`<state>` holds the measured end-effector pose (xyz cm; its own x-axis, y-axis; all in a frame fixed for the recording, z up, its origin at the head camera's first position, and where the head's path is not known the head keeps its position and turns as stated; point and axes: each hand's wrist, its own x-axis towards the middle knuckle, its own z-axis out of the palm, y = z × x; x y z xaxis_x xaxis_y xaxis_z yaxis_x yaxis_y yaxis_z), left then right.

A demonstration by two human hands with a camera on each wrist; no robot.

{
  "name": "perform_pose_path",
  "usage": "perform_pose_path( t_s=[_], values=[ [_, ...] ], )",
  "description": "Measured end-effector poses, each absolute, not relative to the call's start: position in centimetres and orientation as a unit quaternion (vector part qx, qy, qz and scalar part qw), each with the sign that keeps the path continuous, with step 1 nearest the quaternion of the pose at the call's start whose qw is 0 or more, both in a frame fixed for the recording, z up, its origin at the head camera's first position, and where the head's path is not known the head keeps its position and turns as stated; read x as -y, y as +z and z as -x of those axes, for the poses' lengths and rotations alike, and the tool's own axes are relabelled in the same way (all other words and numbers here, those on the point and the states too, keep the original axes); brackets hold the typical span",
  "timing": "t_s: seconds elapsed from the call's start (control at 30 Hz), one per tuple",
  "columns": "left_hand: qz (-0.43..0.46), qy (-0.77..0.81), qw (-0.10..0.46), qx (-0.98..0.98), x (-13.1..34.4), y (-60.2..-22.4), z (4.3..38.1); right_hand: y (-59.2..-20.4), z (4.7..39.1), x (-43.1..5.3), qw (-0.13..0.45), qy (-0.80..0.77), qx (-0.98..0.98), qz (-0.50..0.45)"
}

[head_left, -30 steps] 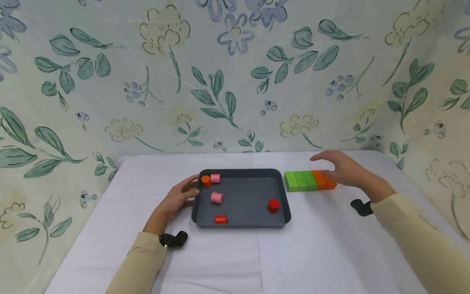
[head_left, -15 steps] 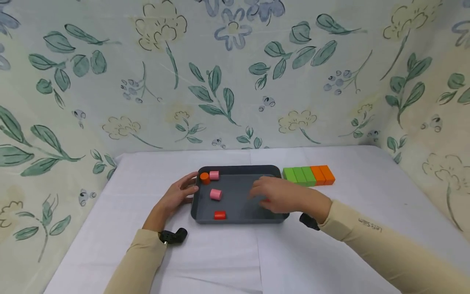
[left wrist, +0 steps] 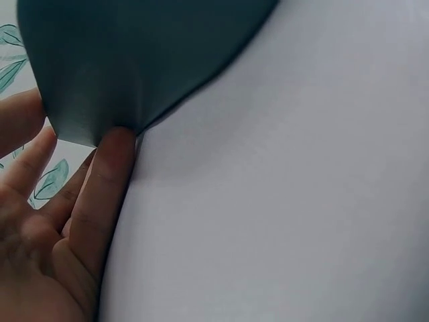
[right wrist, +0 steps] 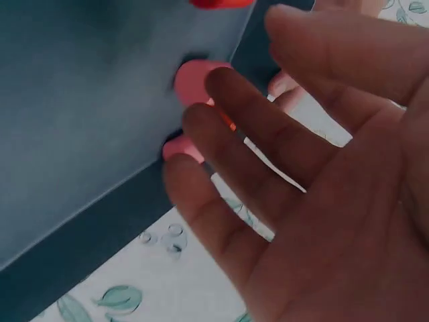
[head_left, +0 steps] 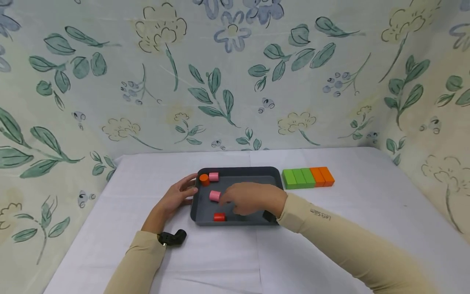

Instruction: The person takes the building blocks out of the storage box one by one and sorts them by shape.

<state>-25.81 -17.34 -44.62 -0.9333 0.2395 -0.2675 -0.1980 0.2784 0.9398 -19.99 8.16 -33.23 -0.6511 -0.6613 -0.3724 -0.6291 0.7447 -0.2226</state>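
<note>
A dark grey tray (head_left: 235, 223) holds several small cylinders. My left hand (head_left: 179, 195) touches its left wall, fingers and thumb extended along the outside in the left wrist view. Over the tray, my right hand (head_left: 253, 198) is open, thumb apart from the fingers, its fingertips beside a pink cylinder (head_left: 215, 196) lying on its side. That pink cylinder (right wrist: 193, 82) shows partly behind the fingers in the right wrist view. A second pink cylinder (head_left: 213, 177) lies at the back left near an upright orange cylinder (head_left: 204, 179). One red cylinder (head_left: 219, 217) lies by the front wall.
To the right of the tray, green blocks (head_left: 299, 178) and orange blocks (head_left: 322, 177) stand in a touching row on the white tablecloth (head_left: 330, 216). My right hand and forearm cover the tray's right part. A floral cloth (head_left: 235, 81) hangs behind the table.
My right hand has come from the orange blocks into the tray, then moved left to the pink cylinder. A red cylinder at the tray's right is now covered. The left hand stays in place.
</note>
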Motion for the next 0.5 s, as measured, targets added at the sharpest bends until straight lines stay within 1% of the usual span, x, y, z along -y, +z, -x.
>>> perform_pose_path(
  t_s=[0.2, 0.43, 0.5],
  values=[
    [-0.017, 0.604, 0.183, -0.776, 17.4, -44.8, 25.8, -34.5, 19.7, -6.2, 0.236, -0.017, -0.896, 0.376],
    [-0.018, 0.601, 0.179, -0.779, 17.4, -44.8, 25.8, -35.6, 20.1, -5.9, 0.303, -0.049, -0.87, 0.385],
    [-0.016, 0.602, 0.18, -0.778, 17.3, -44.8, 25.7, -35.8, 20.3, -6.0, 0.309, -0.062, -0.868, 0.383]
  ],
)
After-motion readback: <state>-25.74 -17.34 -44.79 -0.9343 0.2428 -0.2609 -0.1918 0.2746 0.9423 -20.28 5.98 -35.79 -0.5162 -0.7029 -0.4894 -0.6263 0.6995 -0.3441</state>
